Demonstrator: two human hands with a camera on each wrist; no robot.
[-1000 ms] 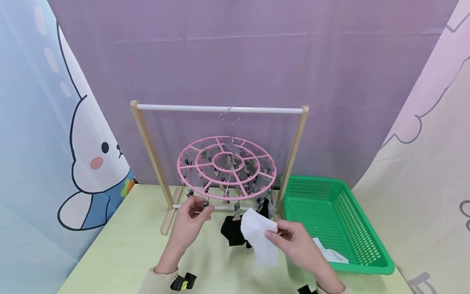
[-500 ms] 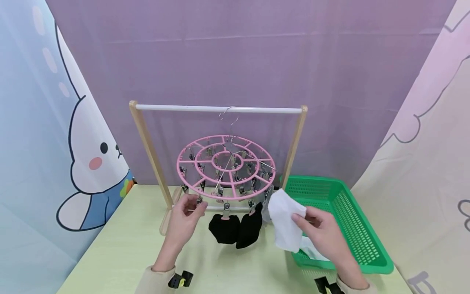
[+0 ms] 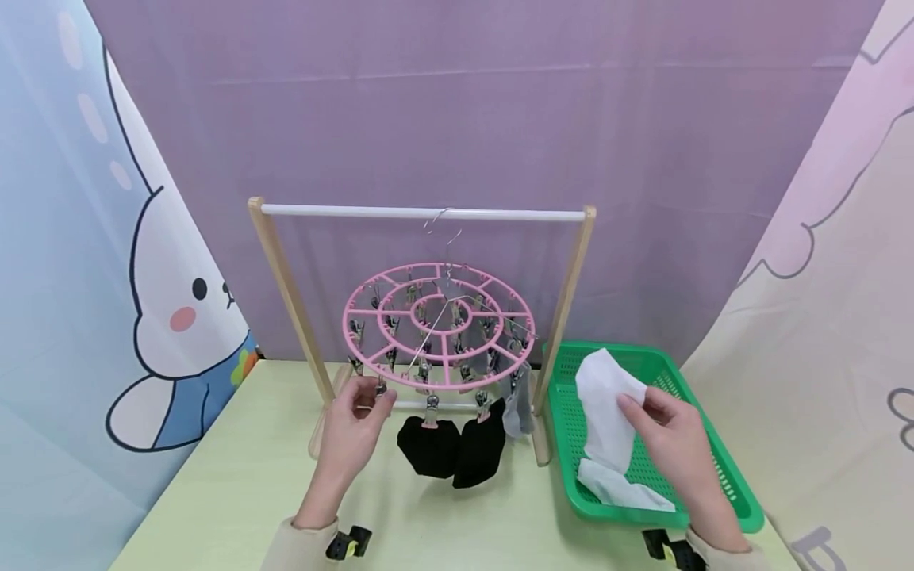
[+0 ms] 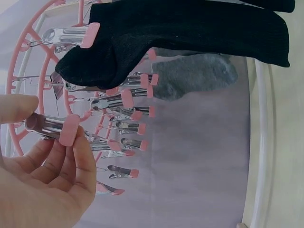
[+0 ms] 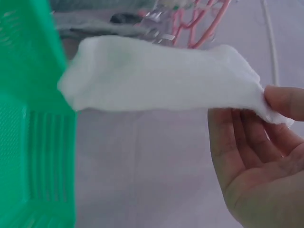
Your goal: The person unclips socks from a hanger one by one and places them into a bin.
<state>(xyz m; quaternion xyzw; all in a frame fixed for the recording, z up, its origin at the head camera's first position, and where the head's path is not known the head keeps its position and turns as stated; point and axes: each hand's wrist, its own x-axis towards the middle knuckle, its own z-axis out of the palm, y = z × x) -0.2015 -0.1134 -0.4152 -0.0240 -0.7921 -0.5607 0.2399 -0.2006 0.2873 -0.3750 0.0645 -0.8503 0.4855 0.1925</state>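
Observation:
My left hand (image 3: 357, 428) pinches a metal clip (image 4: 51, 128) with pink tips at the front left of the round pink drying hanger (image 3: 446, 381); nothing is between the clip's tips. In the head view my right hand (image 3: 671, 436) holds a white sock (image 3: 607, 404) by one end, over the green basket (image 3: 564, 444). The sock hangs down from thumb and fingers. A second white sock (image 3: 624, 488) lies in the basket below it. Two black socks (image 3: 428, 448) hang from clips at the hanger's front, and grey socks (image 4: 194, 76) hang behind them.
The hanger hooks onto the white rail (image 3: 343, 211) of a stand with wooden legs (image 3: 293, 297). Several pink-tipped clips (image 4: 128, 127) dangle from its rings. A pale tabletop (image 3: 228, 476) lies under everything, with a purple curtain (image 3: 500, 103) behind.
My right hand has moved right with the white sock, from in front of the black socks to over the basket. The hanger has turned slightly, and my left hand has shifted a little left with its clip.

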